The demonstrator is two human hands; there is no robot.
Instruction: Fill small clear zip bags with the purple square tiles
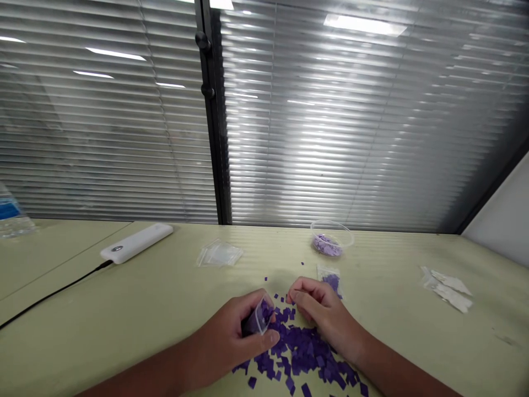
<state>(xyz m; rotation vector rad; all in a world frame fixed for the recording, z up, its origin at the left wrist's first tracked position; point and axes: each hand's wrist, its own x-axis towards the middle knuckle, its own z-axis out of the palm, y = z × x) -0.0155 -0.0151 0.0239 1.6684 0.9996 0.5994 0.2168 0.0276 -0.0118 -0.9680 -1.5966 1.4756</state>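
My left hand is closed around a small clear plastic bag, its mouth spread and purple paper squares inside. To its right, my right hand hovers over the table with thumb and fingers pinched together; whatever they hold, if anything, is too small to make out. Beneath and between both hands lies a loose spread of dark purple paper squares. Just behind my right hand a filled clear bag of purple squares lies flat, partly hidden by the fingers.
A clear round tub with lighter purple pieces stands at the back. Flat clear bags lie left of it. White pieces in clear wrapping are at right. A white device with a black cable and a water bottle are at left.
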